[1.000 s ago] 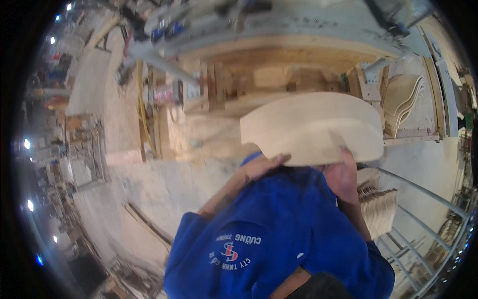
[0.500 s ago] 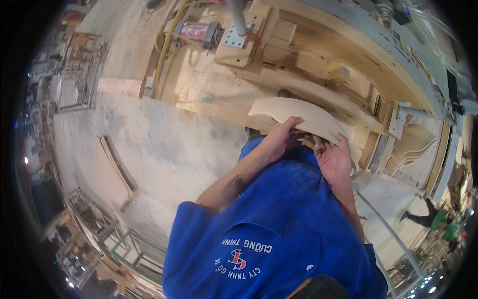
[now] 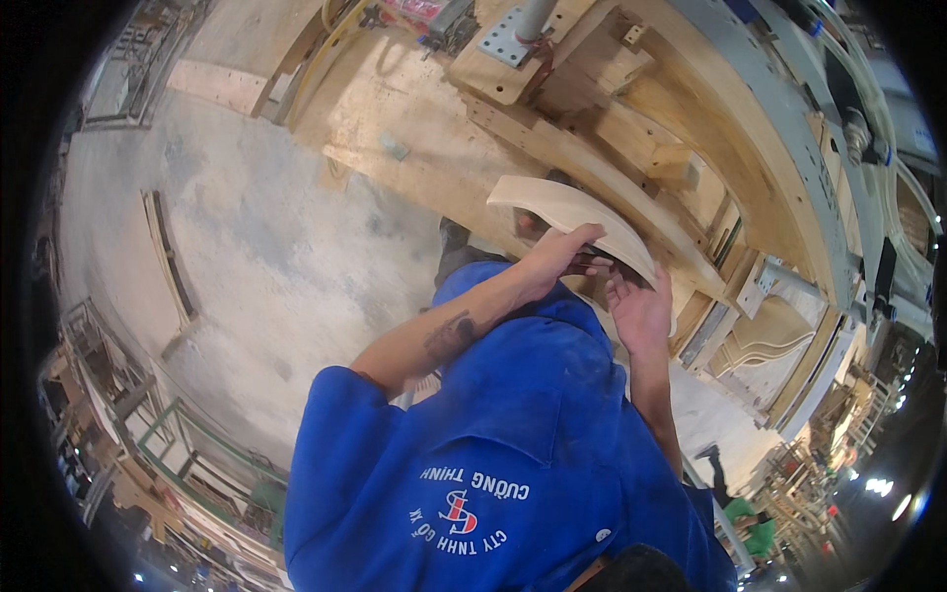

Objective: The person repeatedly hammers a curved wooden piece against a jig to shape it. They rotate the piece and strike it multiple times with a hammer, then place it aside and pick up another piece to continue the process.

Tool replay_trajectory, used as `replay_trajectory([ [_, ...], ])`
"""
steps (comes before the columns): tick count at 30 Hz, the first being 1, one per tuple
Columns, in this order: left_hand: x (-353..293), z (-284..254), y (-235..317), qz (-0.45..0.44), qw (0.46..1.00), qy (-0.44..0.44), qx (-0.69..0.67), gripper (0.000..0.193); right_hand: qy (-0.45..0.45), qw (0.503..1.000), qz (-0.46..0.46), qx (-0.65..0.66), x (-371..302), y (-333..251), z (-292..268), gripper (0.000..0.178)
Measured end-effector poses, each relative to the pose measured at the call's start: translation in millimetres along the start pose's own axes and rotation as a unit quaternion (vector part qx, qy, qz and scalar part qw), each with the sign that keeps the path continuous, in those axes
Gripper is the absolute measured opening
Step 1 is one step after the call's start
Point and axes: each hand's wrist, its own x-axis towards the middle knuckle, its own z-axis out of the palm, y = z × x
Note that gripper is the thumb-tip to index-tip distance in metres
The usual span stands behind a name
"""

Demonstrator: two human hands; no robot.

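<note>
A pale curved wooden piece [image 3: 582, 209] is held in front of my body, tilted so that its edge and hollow underside partly show. My left hand [image 3: 570, 253] grips its near edge around the middle, thumb on top and fingers underneath. At its right end my right hand [image 3: 641, 304] is closed on the piece, with the thumb along the outer edge and the fingers curled beneath. Some of the fingertips are hidden under the wood. Just beyond the piece runs a curved wooden beam [image 3: 631, 212] of a wooden frame.
A metal post on a drilled plate [image 3: 508, 37] stands on the frame at the far side. Several stacked curved wooden pieces [image 3: 764, 335] lie at the right. A narrow wooden strip [image 3: 170, 259] is on the floor at left. Someone in green [image 3: 755, 528] is at the far right.
The curved wooden piece has tipped, showing more of its edge and less of its broad face. Both hands keep hold of it. The whole view has shifted and turned slightly.
</note>
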Motion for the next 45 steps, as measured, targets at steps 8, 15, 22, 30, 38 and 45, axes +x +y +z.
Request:
replay_trajectory([
  [8, -1.0, 6.3, 6.5, -0.003, 1.000, 0.008, 0.030, 0.040, 0.081, 0.995, -0.052, 0.022, -1.3, -13.5, -15.9, 0.046],
  [15, -1.6, 4.9, 8.7, 0.001, 0.998, 0.008, 0.063, 0.040, 0.083, 0.996, -0.034, 0.011, -2.4, -13.8, -15.9, 0.039],
  [22, 1.1, 4.5, 8.0, 0.005, 0.996, 0.016, 0.090, 0.042, 0.096, 0.994, -0.043, -0.009, -3.1, -12.5, -14.9, 0.045],
  [30, 0.3, 5.4, 10.5, 0.004, 0.995, 0.011, 0.104, 0.044, 0.101, 0.994, -0.050, 0.000, -1.4, -11.3, -14.9, 0.044],
  [38, 2.4, 4.8, 5.5, 0.021, 0.995, 0.017, 0.101, 0.037, 0.094, 0.995, -0.046, -0.001, -1.0, -12.7, -20.2, 0.041],
  [45, -0.9, 6.3, 7.0, 0.031, 0.995, 0.020, 0.088, 0.039, 0.147, 0.988, -0.051, 0.005, -1.0, -9.8, -16.9, 0.043],
])
